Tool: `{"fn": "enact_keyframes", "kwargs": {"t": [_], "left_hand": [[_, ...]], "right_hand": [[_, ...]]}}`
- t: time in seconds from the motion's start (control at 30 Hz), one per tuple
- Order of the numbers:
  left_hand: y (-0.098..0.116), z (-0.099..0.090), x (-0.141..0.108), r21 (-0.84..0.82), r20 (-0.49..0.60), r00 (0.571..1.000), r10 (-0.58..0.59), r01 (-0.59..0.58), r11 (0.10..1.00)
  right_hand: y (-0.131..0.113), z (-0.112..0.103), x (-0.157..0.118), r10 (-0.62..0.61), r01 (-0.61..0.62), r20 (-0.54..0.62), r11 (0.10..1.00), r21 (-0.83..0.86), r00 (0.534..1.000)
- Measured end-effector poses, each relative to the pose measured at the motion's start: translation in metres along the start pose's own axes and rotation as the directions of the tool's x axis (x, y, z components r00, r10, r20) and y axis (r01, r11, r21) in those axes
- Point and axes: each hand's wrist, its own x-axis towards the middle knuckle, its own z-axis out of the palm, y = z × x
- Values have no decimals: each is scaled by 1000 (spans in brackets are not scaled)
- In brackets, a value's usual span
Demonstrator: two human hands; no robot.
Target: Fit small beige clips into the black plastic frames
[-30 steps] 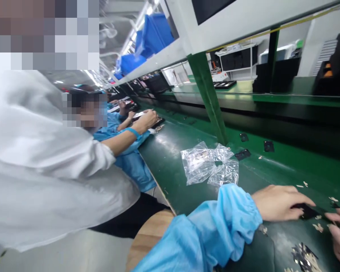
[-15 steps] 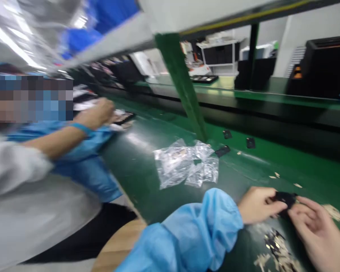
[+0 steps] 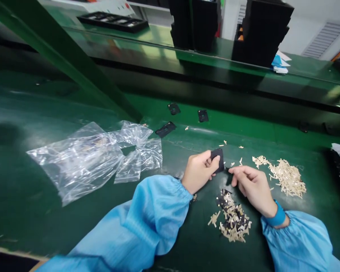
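My left hand (image 3: 200, 170) is closed on a flat black plastic part (image 3: 218, 159), held tilted between thumb and fingers above the green table. Just to its right, the thumb and forefinger of my right hand (image 3: 251, 185) pinch a small dark piece (image 3: 227, 169), too small to name more exactly. A narrow gap separates these fingertips from the black part. Below both hands lies a heap of small black and cream strips (image 3: 234, 219). Beyond my right hand spreads a pile of cream-coloured strips (image 3: 289, 177).
Clear plastic bags (image 3: 87, 158) lie on the left. Three more black parts, one of them a longer plate (image 3: 166, 129), lie near the back. A slanted green post (image 3: 73, 68) rises at the left. Stacked black trays (image 3: 260, 34) stand on the raised shelf.
My view has swung right, so the co-worker at the left is out of sight. My right hand, earlier at the black part, is now slightly apart from it with a small dark piece.
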Motion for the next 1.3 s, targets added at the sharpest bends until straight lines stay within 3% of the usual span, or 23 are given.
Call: {"fn": "enact_keyframes", "kwargs": {"t": [0.17, 0.47, 0.73, 1.3], "left_hand": [[0, 0, -1, 162, -65, 984, 163, -151, 975], [0, 0, 1, 233, -96, 935, 341, -312, 921], [-1, 0, 1, 233, -88, 919, 385, -357, 905], [0, -1, 1, 172, -40, 936, 351, -340, 925]], "right_hand": [[-7, -3, 2, 95, -95, 103, 995, -3, 990], [-6, -4, 2, 112, -110, 124, 994, -24, 986], [-9, -4, 2, 106, -104, 148, 994, -20, 983], [-6, -9, 3, 144, -151, 177, 988, 25, 974]]}}
